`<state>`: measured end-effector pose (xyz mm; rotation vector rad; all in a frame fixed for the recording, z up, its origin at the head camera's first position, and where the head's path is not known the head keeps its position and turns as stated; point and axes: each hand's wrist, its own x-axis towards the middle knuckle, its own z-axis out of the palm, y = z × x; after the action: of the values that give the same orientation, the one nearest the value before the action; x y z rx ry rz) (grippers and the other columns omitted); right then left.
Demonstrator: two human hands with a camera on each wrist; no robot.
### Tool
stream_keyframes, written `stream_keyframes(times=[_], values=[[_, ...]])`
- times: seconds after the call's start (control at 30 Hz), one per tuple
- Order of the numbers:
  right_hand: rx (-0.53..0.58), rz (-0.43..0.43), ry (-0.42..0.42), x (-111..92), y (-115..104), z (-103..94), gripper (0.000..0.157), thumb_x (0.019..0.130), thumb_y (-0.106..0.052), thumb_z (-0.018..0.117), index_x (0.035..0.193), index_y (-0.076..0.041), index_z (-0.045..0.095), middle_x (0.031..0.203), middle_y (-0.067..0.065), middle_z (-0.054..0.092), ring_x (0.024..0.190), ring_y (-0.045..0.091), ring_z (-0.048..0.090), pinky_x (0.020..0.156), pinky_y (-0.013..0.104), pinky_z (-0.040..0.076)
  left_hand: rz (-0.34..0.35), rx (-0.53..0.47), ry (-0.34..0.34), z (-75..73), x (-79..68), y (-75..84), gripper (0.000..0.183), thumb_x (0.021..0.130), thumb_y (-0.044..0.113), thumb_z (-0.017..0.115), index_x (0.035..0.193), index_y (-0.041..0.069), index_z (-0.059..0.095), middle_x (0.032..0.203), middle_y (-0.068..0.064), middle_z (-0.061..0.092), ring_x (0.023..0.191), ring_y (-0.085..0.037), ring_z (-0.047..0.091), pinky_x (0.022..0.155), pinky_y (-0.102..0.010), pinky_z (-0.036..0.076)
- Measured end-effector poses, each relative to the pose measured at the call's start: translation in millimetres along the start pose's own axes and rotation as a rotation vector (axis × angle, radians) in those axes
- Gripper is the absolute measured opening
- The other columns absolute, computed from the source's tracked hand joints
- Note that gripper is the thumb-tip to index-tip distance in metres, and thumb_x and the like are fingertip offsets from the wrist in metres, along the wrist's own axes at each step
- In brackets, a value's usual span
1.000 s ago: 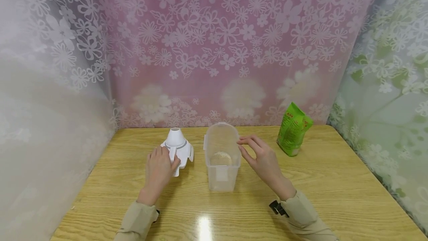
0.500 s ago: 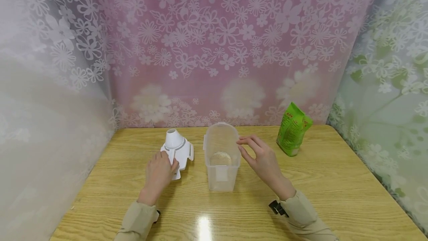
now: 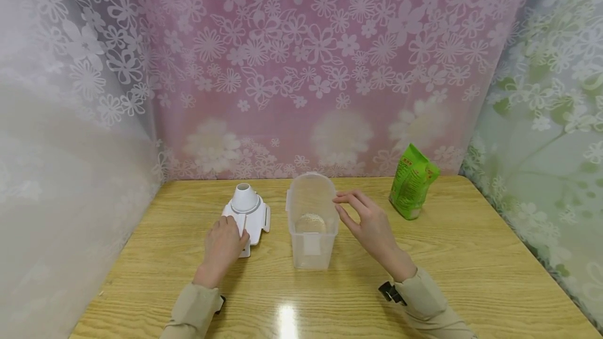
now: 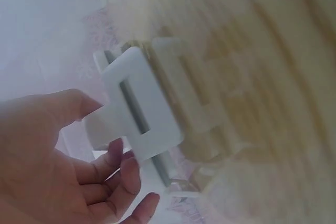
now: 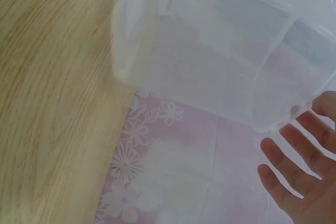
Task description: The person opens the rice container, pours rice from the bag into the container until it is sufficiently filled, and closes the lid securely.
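Note:
My left hand (image 3: 220,247) grips a white plastic lid (image 3: 254,219) by its near end, thumb on the right side. The lid has a cone-shaped spout on top and hinged side clips. In the left wrist view, a slotted clip (image 4: 139,100) juts out past the thumb and fingers. A clear, deep plastic container (image 3: 312,255) stands upright to the right of the lid, its top uncovered. Pale grains (image 3: 311,222) lie at its bottom. My right hand (image 3: 369,224) pinches the container's right rim with thumb and fingertips; the other fingers spread loosely below in the right wrist view.
A green printed bag (image 3: 411,184) stands upright at the back right of the wooden table (image 3: 471,266). Flowered curtains (image 3: 311,67) hang behind the table and along both sides. Light glares off the tabletop near its front.
The left hand has tilted the lid and drawn it slightly nearer, its spout swinging left and then back upright. The right hand and the container have stayed in place.

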<state>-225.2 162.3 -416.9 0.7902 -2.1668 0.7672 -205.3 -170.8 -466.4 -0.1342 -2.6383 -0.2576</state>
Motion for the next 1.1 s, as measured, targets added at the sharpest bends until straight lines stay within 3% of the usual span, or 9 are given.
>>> stream_keyframes(times=[0.23,0.47,0.63,0.87,1.0,1.1], values=[[0.008,0.013,-0.008,0,0,0.2,0.020,0.088,-0.007,0.077,0.108,-0.010,0.074,0.111,0.008,0.071,0.091,0.026,0.071,0.052,0.024,0.045,0.004,0.023,-0.039,-6.3,3.7,-1.1,0.039,0.085,0.025,0.079,0.087,-0.008,0.058,0.079,-0.020,0.058,0.067,-0.036,0.060,0.055,-0.046,0.052],[0.009,0.016,-0.016,0,0,-0.5,0.021,0.088,-0.007,0.078,0.108,-0.011,0.074,0.111,0.007,0.070,0.087,0.023,0.070,0.049,0.021,0.039,0.010,-0.053,0.067,-19.2,11.6,5.8,0.040,0.088,0.023,0.078,0.108,-0.007,0.063,0.095,-0.023,0.066,0.082,-0.041,0.066,0.067,-0.049,0.056],[0.003,0.018,-0.020,0,-1,-0.8,0.020,0.088,-0.008,0.077,0.108,-0.011,0.074,0.111,0.006,0.070,0.086,0.023,0.070,0.048,0.021,0.037,0.074,-0.111,0.125,-33.2,19.4,21.2,0.042,0.092,0.024,0.074,0.119,-0.006,0.063,0.104,-0.022,0.069,0.090,-0.039,0.067,0.077,-0.048,0.057],[0.005,0.021,-0.020,0,-1,-0.6,0.021,0.088,-0.007,0.078,0.108,-0.011,0.074,0.111,0.005,0.070,0.085,0.022,0.070,0.047,0.020,0.037,0.177,-0.216,0.144,-49.7,26.9,49.7,0.039,0.098,0.021,0.066,0.130,-0.002,0.061,0.124,-0.018,0.066,0.105,-0.040,0.065,0.084,-0.050,0.056],[0.007,0.017,-0.017,1,-2,-0.8,0.022,0.087,-0.005,0.078,0.108,-0.011,0.074,0.111,0.004,0.070,0.082,0.022,0.069,0.047,0.020,0.037,0.234,-0.286,0.105,-53.8,29.1,64.1,0.042,0.102,0.020,0.059,0.138,-0.001,0.057,0.137,-0.017,0.061,0.118,-0.040,0.060,0.091,-0.053,0.053],[0.006,0.014,-0.017,1,-2,-1.2,0.020,0.088,-0.006,0.077,0.107,-0.010,0.074,0.111,0.004,0.070,0.079,0.021,0.068,0.047,0.020,0.036,0.267,-0.311,0.031,-54.5,29.6,74.2,0.047,0.104,0.026,0.054,0.145,0.003,0.052,0.147,-0.014,0.054,0.127,-0.038,0.055,0.098,-0.056,0.049]])
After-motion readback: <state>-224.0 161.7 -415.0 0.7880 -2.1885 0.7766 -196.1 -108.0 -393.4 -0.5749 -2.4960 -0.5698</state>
